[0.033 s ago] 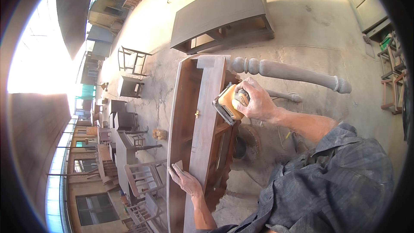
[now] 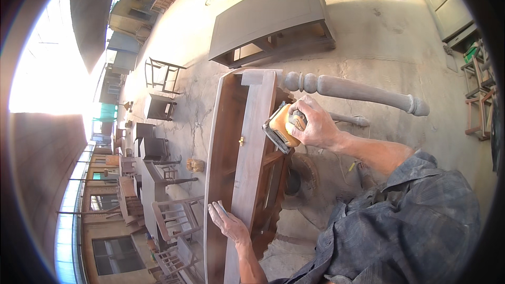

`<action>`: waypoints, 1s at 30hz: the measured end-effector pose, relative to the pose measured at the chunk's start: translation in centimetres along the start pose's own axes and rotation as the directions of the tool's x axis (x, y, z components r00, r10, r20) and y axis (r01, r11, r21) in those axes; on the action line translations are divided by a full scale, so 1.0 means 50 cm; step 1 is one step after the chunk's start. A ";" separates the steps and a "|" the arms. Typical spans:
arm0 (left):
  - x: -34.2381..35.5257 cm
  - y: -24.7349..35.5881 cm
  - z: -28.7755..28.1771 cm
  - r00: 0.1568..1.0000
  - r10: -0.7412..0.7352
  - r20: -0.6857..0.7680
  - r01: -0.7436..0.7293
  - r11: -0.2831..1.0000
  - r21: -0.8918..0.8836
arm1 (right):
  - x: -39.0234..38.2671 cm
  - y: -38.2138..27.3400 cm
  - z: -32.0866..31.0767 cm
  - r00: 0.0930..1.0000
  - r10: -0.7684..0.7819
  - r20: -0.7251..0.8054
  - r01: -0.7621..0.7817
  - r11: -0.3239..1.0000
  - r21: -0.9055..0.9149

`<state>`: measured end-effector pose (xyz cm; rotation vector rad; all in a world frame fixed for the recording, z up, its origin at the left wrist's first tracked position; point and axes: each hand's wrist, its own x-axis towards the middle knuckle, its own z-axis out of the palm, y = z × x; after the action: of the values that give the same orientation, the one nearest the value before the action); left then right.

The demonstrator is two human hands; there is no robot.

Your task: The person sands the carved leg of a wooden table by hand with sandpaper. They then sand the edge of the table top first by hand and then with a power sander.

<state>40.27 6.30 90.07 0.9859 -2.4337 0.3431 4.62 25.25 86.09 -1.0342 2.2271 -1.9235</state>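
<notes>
A wooden table frame (image 2: 216,163) lies on its side before me, its turned leg (image 2: 357,89) pointing right. My right hand (image 2: 314,122) is closed around a yellow-and-black power sander (image 2: 280,127), whose flat pad is against or very close to the long rail (image 2: 247,173). My left hand (image 2: 229,225) lies lower down across the frame's near part, fingers stretched out. A small greyish patch shows between those fingers; I cannot make out what it is. Midway along the rail sits a small brass fitting (image 2: 241,141).
A dark cabinet (image 2: 268,16) lies beyond the frame. Stools and chairs (image 2: 176,218) stand along the left, with a wooden stump (image 2: 195,165) beside the frame. A round dark object (image 2: 302,173) is below the sander. More wooden frames (image 2: 478,110) are stacked at far right.
The sander and my right hand have shifted very slightly right and down. The fingers of my left hand have drawn closer together. The whole view has moved a little.
</notes>
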 end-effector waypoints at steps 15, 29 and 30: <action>-0.104 -0.010 -0.034 0.895 0.031 0.445 -0.112 0.981 0.157 | 0.348 -0.079 -0.009 0.898 -0.136 0.419 0.370 0.748 -0.551; -0.052 -0.078 -0.055 0.857 0.141 0.496 -0.116 0.990 -0.082 | 0.245 -0.021 -0.077 0.985 -0.171 0.033 0.173 0.952 -0.251; -0.045 -0.086 -0.061 0.843 0.138 0.520 -0.101 0.990 -0.099 | 0.246 -0.027 -0.079 0.988 -0.152 0.020 0.152 0.964 -0.218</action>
<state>45.75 5.78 91.67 0.9994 -2.9889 0.0220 -6.01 22.67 93.05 -1.2694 2.4700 -1.7547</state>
